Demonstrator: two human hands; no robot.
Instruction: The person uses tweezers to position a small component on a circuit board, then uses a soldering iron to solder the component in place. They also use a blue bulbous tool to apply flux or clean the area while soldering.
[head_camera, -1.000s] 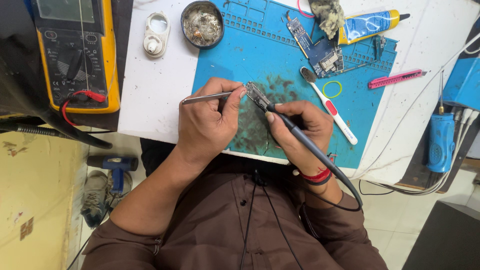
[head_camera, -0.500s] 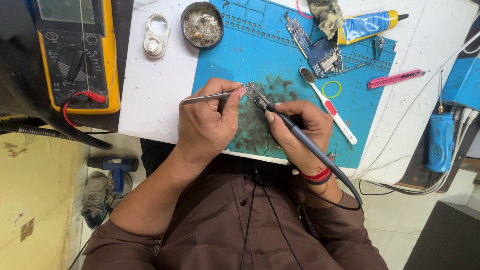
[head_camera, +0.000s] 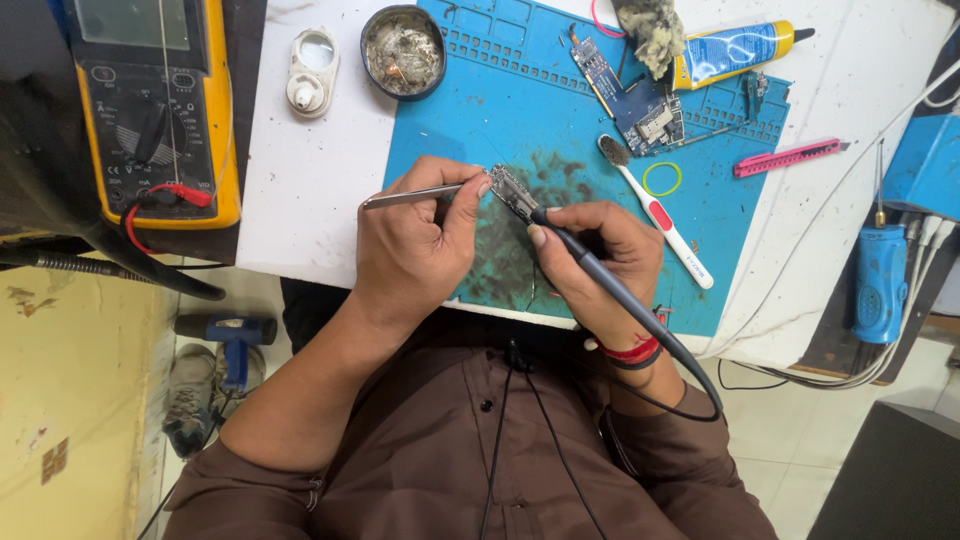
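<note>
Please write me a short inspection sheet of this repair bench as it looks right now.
Surface: white table with stained blue mat.
Job's things: small circuit board, tweezers, soldering iron.
Clutter: toothbrush, glue tube, pink cutter, paste tin, second board.
Hands: left hand holds tweezers; right hand holds iron.
Cables: white leads at the right edge.
Surroundings: yellow multimeter, blue tool on floor.

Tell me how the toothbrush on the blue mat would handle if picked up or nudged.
The toothbrush looks like a thin plastic stick, so probably light and fairly stiff, flexing a little at the neck. It lies flat on the mat, so it should slide or pivot rather than tip. Its smooth handle may slip; the yellow ring beside it could get dragged along.
</note>
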